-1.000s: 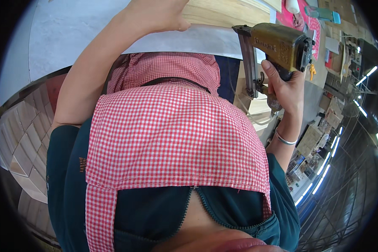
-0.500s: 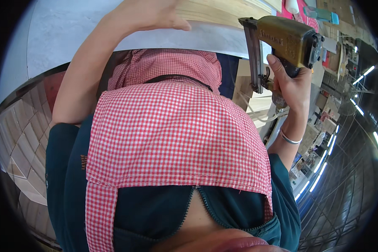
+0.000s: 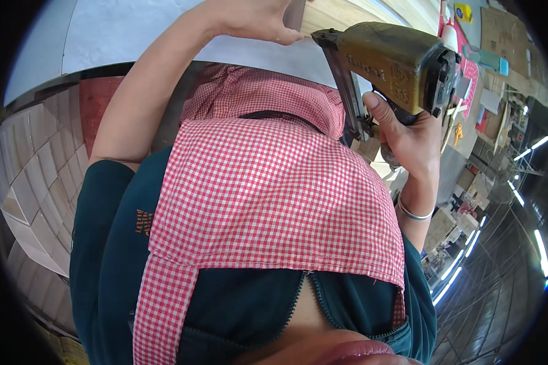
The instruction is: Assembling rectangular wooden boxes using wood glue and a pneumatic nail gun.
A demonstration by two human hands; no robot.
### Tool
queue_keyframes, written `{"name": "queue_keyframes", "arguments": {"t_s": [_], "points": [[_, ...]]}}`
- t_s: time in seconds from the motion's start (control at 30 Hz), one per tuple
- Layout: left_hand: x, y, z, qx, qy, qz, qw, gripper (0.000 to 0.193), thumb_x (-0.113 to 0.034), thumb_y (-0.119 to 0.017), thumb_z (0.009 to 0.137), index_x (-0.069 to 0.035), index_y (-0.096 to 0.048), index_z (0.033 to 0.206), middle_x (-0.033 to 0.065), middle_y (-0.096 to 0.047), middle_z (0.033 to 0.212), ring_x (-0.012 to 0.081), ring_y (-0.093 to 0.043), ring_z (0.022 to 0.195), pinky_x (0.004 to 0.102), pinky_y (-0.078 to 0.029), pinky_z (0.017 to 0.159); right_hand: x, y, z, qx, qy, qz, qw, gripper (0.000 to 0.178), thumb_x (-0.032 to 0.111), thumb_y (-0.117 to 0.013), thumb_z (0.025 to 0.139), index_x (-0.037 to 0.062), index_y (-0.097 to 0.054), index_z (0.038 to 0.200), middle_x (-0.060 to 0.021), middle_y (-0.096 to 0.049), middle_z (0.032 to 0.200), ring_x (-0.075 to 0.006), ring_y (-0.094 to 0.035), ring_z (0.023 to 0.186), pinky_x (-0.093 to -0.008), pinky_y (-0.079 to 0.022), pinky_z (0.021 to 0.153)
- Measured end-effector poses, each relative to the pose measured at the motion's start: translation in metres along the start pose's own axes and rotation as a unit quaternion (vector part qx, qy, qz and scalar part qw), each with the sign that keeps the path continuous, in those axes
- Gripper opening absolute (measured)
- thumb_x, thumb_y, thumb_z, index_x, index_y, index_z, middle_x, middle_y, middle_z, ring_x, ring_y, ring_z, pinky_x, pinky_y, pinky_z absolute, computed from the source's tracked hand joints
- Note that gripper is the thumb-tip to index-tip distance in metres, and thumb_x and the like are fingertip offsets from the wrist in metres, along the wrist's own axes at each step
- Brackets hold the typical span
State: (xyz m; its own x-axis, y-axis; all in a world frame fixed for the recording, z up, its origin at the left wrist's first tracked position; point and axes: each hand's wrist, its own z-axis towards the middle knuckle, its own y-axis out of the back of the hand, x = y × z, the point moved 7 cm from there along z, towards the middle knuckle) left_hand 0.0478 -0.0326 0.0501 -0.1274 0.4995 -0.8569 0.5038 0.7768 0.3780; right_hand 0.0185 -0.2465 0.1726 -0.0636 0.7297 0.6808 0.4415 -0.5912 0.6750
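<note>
My right hand (image 3: pixel 413 141) is wrapped round the grip of a worn, gold-brown pneumatic nail gun (image 3: pixel 386 58). Its nose points left and its slim dark magazine slants down toward my apron. At the top edge, my left hand (image 3: pixel 246 19) reaches over the worktable with the thumb stretched out. The other fingers are cut off by the frame. Beside that thumb stands a grey-brown panel edge (image 3: pixel 295 17), and pale wooden boards (image 3: pixel 347 17) lie just right of it. The gun's nose is close to the left thumb and the boards; whether it touches wood I cannot tell.
A white worktable (image 3: pixel 122 36) runs along the top. Stacked panels (image 3: pixel 36 164) stand at the left. On the right are a pink cloth (image 3: pixel 469 79), a teal-capped bottle (image 3: pixel 490 59) and a cardboard sheet (image 3: pixel 504 36). My checked apron (image 3: pixel 274 201) fills the middle.
The nail gun in my right hand has moved left, its nose now nearer my left thumb. My left hand has shifted right in the picture, and the whole view has swung a little.
</note>
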Motion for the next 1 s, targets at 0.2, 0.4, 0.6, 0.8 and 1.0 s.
{"name": "queue_keyframes", "arguments": {"t_s": [0.2, 0.4, 0.6, 0.8, 1.0], "points": [[-0.003, 0.003, 0.001, -0.037, -0.041, 0.022, 0.998, 0.049, -0.018, -0.076, 0.068, -0.004, -0.045, 0.103, 0.0174, -0.048, 0.117, 0.0322, -0.050, 0.103, 0.0389, -0.047, 0.093, 0.004, -0.003, 0.003, 0.009, -0.017, -0.005, 1.000, 0.034, 0.019, -0.086, 0.082, -0.0026, -0.072, 0.104, -0.0116, -0.077, 0.089, -0.0180, -0.069, 0.067, -0.0273, -0.053, 0.056], [-0.006, 0.005, 0.003, -0.059, -0.081, 0.027, 0.995, 0.049, -0.017, -0.076, 0.066, -0.005, -0.046, 0.102, 0.0176, -0.048, 0.116, 0.0323, -0.050, 0.101, 0.0383, -0.047, 0.092, 0.008, -0.003, 0.005, 0.015, -0.035, 0.000, 0.999, 0.035, 0.020, -0.087, 0.082, -0.0027, -0.072, 0.104, -0.0114, -0.077, 0.090, -0.0184, -0.070, 0.067, -0.0277, -0.053, 0.056], [-0.009, 0.005, 0.007, -0.078, -0.122, 0.033, 0.989, 0.048, -0.016, -0.075, 0.065, -0.005, -0.046, 0.101, 0.0183, -0.048, 0.116, 0.0328, -0.050, 0.101, 0.0385, -0.047, 0.091, 0.013, 0.002, 0.007, 0.015, -0.015, -0.064, 0.998, 0.033, 0.018, -0.086, 0.082, -0.0027, -0.072, 0.104, -0.0115, -0.076, 0.089, -0.0188, -0.070, 0.068, -0.0287, -0.053, 0.057], [-0.008, 0.007, 0.000, -0.148, -0.196, 0.078, 0.966, 0.049, -0.018, -0.076, 0.065, -0.005, -0.044, 0.100, 0.0191, -0.047, 0.119, 0.0337, -0.050, 0.104, 0.0393, -0.047, 0.091, 0.020, 0.002, 0.013, 0.044, -0.011, -0.050, 0.998, 0.031, 0.017, -0.085, 0.081, -0.0034, -0.072, 0.101, -0.0115, -0.076, 0.087, -0.0194, -0.069, 0.066, -0.0298, -0.053, 0.057], [0.023, 0.010, -0.106, -0.350, -0.159, 0.140, 0.912, 0.066, -0.015, -0.080, 0.059, -0.007, -0.047, 0.116, 0.0155, -0.045, 0.138, 0.0346, -0.047, 0.126, 0.0470, -0.042, 0.106, 0.022, 0.007, -0.005, -0.020, 0.047, -0.021, 0.998, 0.025, 0.012, -0.085, 0.078, -0.0051, -0.072, 0.093, -0.0107, -0.075, 0.082, -0.0198, -0.067, 0.064, -0.0299, -0.053, 0.058]]}}
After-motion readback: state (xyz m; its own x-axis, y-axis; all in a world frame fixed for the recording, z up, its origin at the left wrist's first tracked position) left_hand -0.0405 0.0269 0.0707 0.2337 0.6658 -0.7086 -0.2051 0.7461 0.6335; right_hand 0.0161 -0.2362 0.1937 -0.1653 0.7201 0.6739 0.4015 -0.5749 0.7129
